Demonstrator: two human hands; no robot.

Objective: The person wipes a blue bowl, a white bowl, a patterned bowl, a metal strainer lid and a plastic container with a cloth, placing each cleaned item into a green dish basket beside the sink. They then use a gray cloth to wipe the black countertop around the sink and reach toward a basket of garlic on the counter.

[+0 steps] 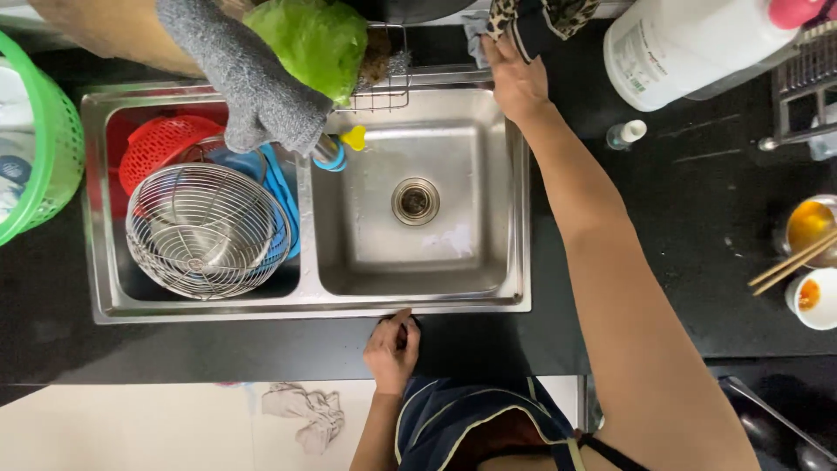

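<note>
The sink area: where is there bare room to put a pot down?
The right basin is bare around its drain. The dark counter lies free between the sink rim and the bowls with chopsticks, past the small bottle. The left basin is crowded with a wire basket and red colander. The right hand reaches a cloth; the left hand rests on the front edge.

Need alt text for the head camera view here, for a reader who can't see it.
Seen from above, a person's right hand grips a dark cloth at the back rim of a steel double sink, while the left hand rests on the black counter's front edge. The right basin is empty; the left holds a wire basket and red colander.
</note>
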